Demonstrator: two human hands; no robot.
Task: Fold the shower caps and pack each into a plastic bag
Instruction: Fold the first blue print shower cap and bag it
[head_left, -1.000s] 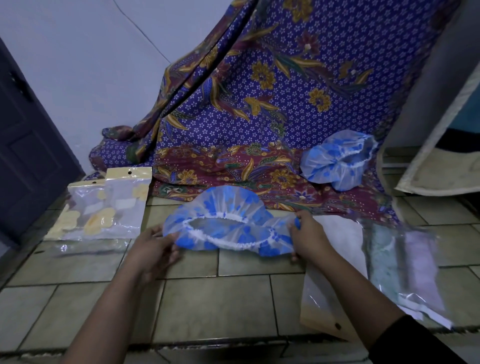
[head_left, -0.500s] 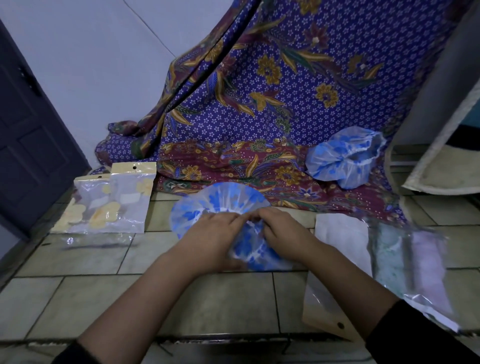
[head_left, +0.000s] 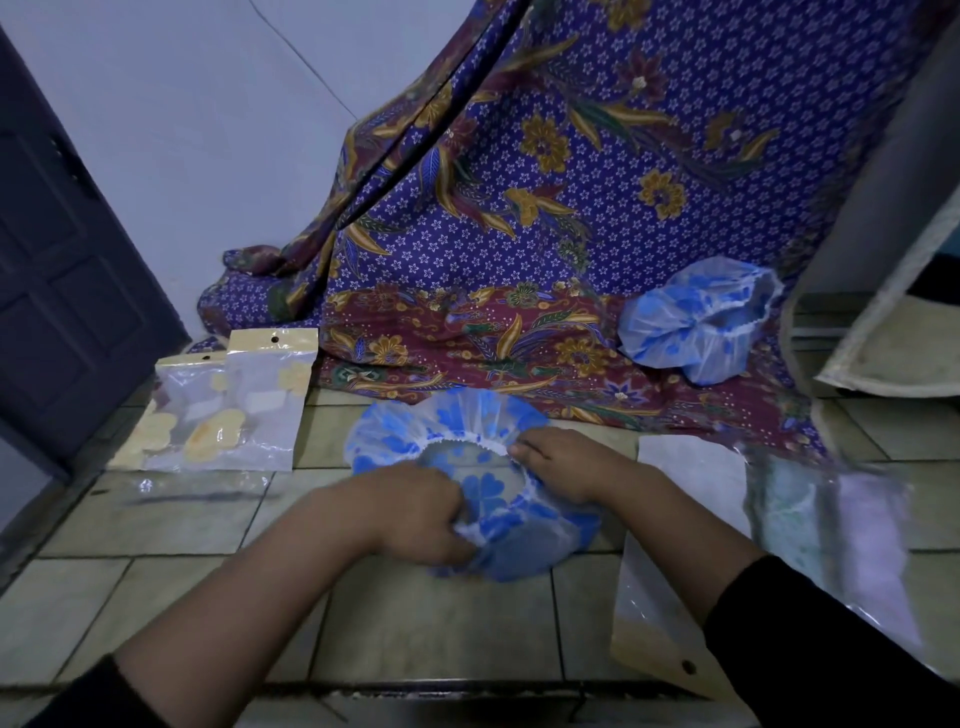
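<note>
Near edge: both forearms come in from 6 o'clock in dark sleeves. Left hand (head_left: 415, 512) is clamped on the shower cap (head_left: 488, 493), fingers curled round the bunched near edge at the cap's 7 o'clock. Right hand (head_left: 563, 465) has its fingers curled on the white elastic rim at the cap's 2 o'clock. The hands are apart, with the cap's opening between them. The cap is clear plastic with blue heart-shaped prints, lies on the tiled floor (head_left: 426, 629) at frame centre and is partly crumpled. At 4 o'clock of the cap lies an empty plastic bag (head_left: 654, 613), flat, with a tan header card and punched hole; any print is unreadable. At 3 o'clock are the right-side filled bags (head_left: 841, 525), blurred, contents pale green and lilac; what they are cannot be told. At 9 o'clock a flat clear bag (head_left: 176, 488) lies on the tiles. Just beyond it at 10 o'clock are the left-side filled bags (head_left: 244, 410), overlapping, with tan headers and holes, holding folded yellow-patterned pieces. At 1 o'clock, farther back, a loose blue-and-white cap heap (head_left: 696, 317) sits on the batik cloth (head_left: 519, 218), which drapes up the wall at 12 o'clock. A dark door (head_left: 62, 260) stands at far 10 o'clock.
</note>
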